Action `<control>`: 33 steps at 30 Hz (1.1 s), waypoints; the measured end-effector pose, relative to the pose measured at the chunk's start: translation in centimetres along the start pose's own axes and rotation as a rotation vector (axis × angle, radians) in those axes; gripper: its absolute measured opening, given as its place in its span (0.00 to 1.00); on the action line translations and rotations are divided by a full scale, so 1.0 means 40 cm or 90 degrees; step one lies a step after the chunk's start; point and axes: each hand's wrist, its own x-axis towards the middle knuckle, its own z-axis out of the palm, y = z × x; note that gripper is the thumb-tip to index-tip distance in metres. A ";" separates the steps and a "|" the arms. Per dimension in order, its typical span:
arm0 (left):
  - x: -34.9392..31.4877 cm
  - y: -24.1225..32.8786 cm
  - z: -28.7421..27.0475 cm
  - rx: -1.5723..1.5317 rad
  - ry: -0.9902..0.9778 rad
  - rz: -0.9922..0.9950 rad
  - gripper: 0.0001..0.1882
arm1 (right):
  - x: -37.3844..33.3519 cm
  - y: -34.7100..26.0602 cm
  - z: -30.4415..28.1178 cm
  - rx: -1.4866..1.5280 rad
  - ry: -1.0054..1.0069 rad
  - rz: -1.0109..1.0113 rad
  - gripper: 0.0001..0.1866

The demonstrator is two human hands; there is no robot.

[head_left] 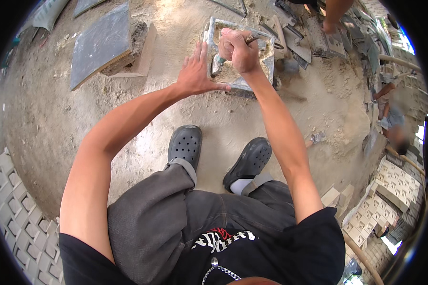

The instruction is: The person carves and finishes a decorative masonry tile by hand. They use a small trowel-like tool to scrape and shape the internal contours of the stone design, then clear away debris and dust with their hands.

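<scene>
A grey rectangular mould frame (242, 89) lies on the dusty ground ahead of me, with sandy material inside it. My left hand (195, 73) rests with its fingers spread along the frame's left side, the thumb reaching over the near edge. Over the middle of the mould, my right hand (240, 51) is closed round a brush (218, 63). Its handle sticks out past my fist toward the right, and its greenish lower part points down at the sandy surface. The fist hides the middle of the brush.
A grey board (102, 45) leans on a block to the left. A trowel (297, 48) and other tools lie right of the frame. Another person's hand (329, 26) is at the upper right. Patterned blocks (387, 190) are stacked at lower right, more blocks (16, 199) at lower left.
</scene>
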 end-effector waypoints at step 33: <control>0.183 0.004 -0.059 0.369 0.013 0.134 0.68 | -0.136 -0.192 -0.085 0.060 0.482 -0.085 0.24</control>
